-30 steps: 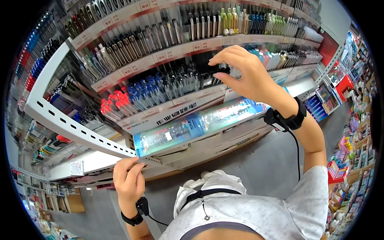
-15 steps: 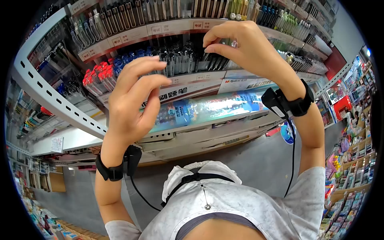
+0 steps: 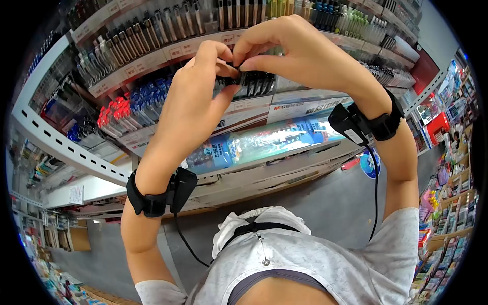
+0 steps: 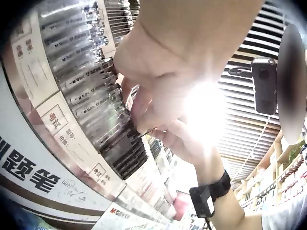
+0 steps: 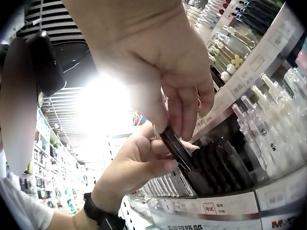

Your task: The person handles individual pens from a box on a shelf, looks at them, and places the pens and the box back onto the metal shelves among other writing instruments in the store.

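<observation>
My right hand [image 3: 282,48] reaches into the lower shelf row, and its thumb and fingers pinch a slim black pen [image 5: 176,147]. The pen stands tilted just above a group of black pens [image 5: 220,165] in the rack. Beside it, my left hand [image 3: 195,99] has come in from the left. Its thumb and fingers are spread apart on either side of the pen in the right wrist view, with the fingertips close to it. Clear-barrelled pens [image 4: 88,91] stand right beside the left hand. In the head view the hands hide most of the black pen.
Red-capped pens [image 3: 114,114] and blue-capped pens [image 3: 150,99] fill the left of the row. A price-label strip [image 3: 178,51] runs above it. Below lie shiny blue-wrapped packages [image 3: 264,142]. A white perforated shelf post [image 3: 66,152] stands at the left.
My left hand has risen from beside the shelf post at the lower left to meet the right hand. The right hand has shifted left and closed its fingers on a black pen.
</observation>
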The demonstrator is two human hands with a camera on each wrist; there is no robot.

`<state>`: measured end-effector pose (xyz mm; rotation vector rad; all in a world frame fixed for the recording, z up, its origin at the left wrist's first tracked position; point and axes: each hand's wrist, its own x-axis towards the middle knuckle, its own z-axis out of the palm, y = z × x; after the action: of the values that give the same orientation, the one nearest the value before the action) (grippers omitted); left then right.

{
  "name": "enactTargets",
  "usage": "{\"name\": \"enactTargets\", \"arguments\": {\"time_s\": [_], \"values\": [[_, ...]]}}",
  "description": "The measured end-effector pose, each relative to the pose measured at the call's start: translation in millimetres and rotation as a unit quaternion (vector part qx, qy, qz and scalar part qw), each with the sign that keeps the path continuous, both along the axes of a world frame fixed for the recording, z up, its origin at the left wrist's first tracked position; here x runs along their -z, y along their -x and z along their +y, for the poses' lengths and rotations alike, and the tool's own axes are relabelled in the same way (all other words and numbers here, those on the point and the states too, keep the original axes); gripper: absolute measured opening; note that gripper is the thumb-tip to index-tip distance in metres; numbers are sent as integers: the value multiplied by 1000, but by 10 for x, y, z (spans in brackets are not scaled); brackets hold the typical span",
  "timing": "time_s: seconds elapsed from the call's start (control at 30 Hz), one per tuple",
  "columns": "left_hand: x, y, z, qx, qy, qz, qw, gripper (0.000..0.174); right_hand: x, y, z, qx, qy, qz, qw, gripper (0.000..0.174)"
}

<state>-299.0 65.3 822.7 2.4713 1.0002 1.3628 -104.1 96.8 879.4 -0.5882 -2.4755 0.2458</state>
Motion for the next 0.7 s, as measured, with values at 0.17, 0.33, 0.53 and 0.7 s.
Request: {"name": "enactTargets", "arguments": {"time_s": [0.17, 0.33, 0.53, 0.7], "values": [[36, -21, 67, -14, -49, 9, 999, 38, 47, 31, 20, -5, -1, 14, 1000, 17], [53, -62, 64, 9, -25, -23, 999, 42, 89, 77, 4, 5, -33, 37, 999, 16], [178, -103, 17, -126, -117, 31, 985, 48, -9, 49, -37, -27, 125, 75, 989, 15], [242, -135, 51, -188, -198, 73, 959, 25, 175, 51, 94, -12, -73, 76, 994, 16]]}}
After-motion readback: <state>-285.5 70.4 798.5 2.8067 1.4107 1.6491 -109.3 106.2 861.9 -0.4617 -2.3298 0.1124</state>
